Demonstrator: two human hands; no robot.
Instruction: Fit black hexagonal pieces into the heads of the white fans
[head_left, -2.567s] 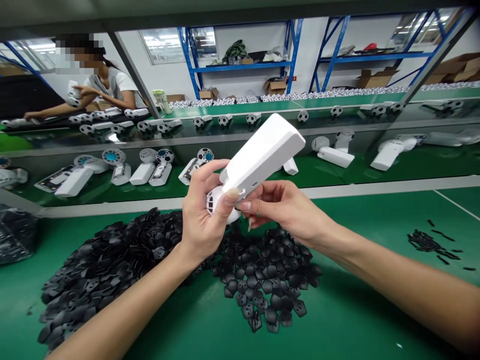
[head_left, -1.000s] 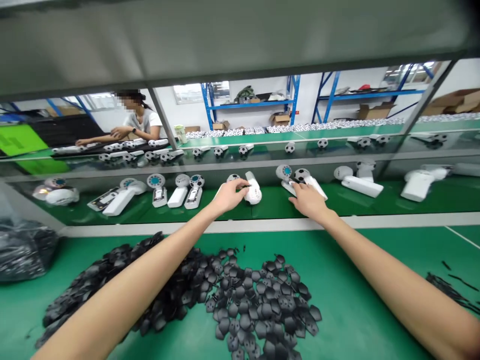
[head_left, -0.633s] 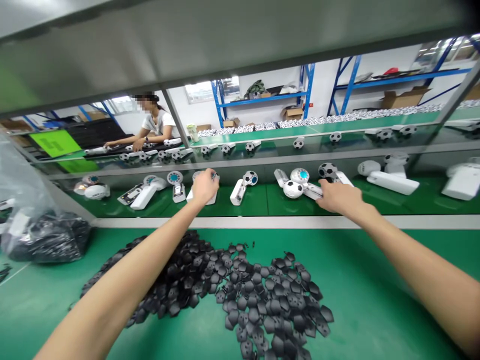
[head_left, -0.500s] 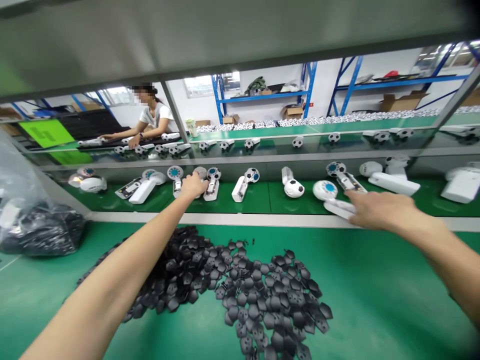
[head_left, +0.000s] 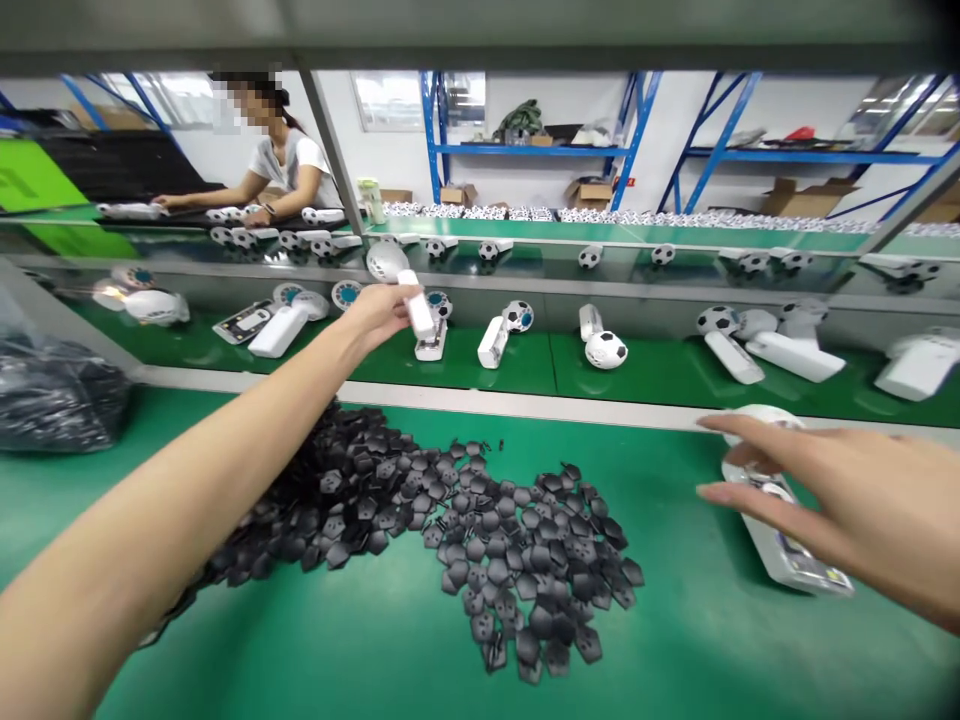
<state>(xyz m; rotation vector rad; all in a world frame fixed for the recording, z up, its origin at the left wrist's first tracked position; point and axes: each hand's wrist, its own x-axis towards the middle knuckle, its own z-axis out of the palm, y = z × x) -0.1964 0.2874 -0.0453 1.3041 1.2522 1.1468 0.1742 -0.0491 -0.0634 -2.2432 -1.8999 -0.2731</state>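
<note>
My left hand [head_left: 382, 315] grips a white round-headed plastic device [head_left: 418, 305] by its handle, its round shell pointing up and away. It is raised over the green shelf, in front of another device with an exposed inside [head_left: 430, 345]. My right hand [head_left: 847, 490] has its fingers apart above a similar white device [head_left: 787, 555] on the green table. That device's handle shows its inner parts, and the hand hides part of it. Black pentagon pieces [head_left: 540, 560] lie in a spread heap between my forearms.
More white and soccer-patterned devices [head_left: 606, 349] lie along the green shelf [head_left: 532, 372] behind its pale edge strip. A clear bag of dark pieces [head_left: 60, 395] sits at the left. Across the line, a co-worker [head_left: 285, 165] handles similar devices. A grey panel [head_left: 480, 35] hangs overhead.
My left hand has lifted a white device off the shelf. My right hand has come back from the shelf toward me; an opened device now lies on the table beneath it. The view has shifted.
</note>
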